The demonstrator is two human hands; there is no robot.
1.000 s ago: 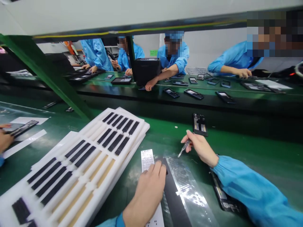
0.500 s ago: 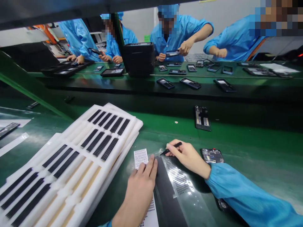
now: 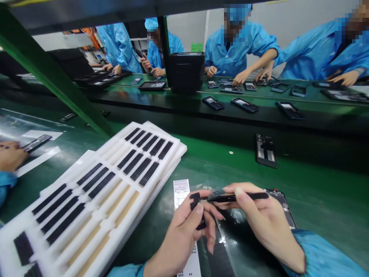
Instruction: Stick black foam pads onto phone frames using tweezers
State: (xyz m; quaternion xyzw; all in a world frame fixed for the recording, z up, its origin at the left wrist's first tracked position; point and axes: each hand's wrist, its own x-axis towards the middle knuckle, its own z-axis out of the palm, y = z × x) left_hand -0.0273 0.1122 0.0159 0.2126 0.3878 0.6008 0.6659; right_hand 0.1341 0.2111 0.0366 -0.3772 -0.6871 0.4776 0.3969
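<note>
The left hand (image 3: 180,229) pinched a small black piece (image 3: 195,199) between thumb and forefinger, other fingers loosely curled. The right hand (image 3: 263,213) gripped black tweezers (image 3: 226,198), tips at the piece, above the worktop (image 3: 323,188) near a white dotted sheet (image 3: 181,186) and a white foam tray (image 3: 112,158).
</note>
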